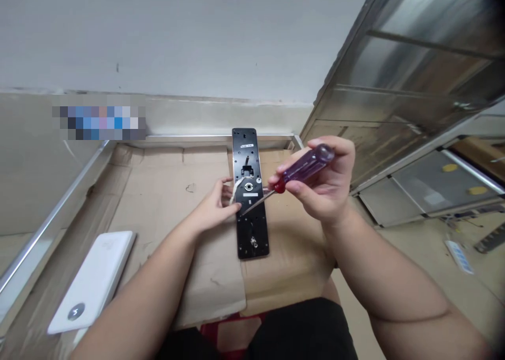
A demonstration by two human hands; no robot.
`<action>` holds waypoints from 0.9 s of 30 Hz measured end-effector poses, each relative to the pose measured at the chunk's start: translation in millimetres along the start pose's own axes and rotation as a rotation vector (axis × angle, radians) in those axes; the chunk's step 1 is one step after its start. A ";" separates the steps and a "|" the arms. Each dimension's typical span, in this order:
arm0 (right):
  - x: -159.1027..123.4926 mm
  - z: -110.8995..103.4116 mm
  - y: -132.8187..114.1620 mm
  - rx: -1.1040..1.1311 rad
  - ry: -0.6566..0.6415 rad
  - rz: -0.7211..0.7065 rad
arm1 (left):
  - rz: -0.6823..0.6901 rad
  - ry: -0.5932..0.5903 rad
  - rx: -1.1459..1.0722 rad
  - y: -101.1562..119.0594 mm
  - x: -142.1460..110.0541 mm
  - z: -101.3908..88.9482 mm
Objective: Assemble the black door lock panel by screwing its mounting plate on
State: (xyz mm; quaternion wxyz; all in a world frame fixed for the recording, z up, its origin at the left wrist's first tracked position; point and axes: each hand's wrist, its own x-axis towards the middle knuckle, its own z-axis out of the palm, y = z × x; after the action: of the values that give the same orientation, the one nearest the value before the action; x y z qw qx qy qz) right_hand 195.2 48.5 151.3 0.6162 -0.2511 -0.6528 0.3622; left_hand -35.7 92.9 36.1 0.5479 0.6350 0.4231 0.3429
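Note:
A long black door lock panel (252, 228) lies with its fittings facing up, its length pointing away from me. White wires, a round socket and several small screw holes show on it. My left hand (216, 205) grips the panel's left edge, thumb on top and fingers partly hidden by the side. In my right hand (335, 186) is a screwdriver (305, 168) with a clear purple handle and a red collar. Its shaft slants down to the left, and the tip is at the panel near my left thumb. Whether the tip sits in a screw I cannot tell.
Brown cardboard (158, 191) covers the metal-edged table. A white panel-shaped device (97, 276) with a round grey button lies at the left. A wall stands behind, a metal cabinet (394, 97) at the right. A power strip (460, 257) is on the floor.

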 end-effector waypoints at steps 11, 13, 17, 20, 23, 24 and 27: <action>-7.9 4.3 6.1 -0.039 -0.120 0.052 | -0.170 -0.192 -0.262 2.7 -3.8 -1.4; -9.2 4.5 6.4 -0.065 -0.117 0.072 | -0.166 -0.187 -0.274 2.8 -3.7 -1.6; -9.7 3.8 7.2 -0.068 -0.141 0.029 | -0.160 -0.186 -0.283 2.3 -3.6 -1.9; -9.0 3.0 8.2 -0.072 -0.247 -0.068 | -0.179 -0.171 -0.258 2.9 -3.6 -2.3; -9.1 3.0 8.1 -0.097 -0.291 -0.112 | -0.170 -0.169 -0.244 3.4 -3.8 -2.8; -9.2 3.2 7.7 -0.094 -0.293 -0.121 | -0.165 -0.173 -0.243 3.4 -3.9 -2.9; -9.2 3.9 6.5 -0.053 -0.313 -0.162 | -0.159 -0.184 -0.243 3.4 -4.4 -2.7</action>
State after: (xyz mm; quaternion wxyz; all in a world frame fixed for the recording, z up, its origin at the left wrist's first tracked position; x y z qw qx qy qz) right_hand 191.6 44.6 140.6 0.5274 -0.1542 -0.7681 0.3287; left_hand -39.4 89.9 40.1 0.6824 0.5573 0.3754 0.2877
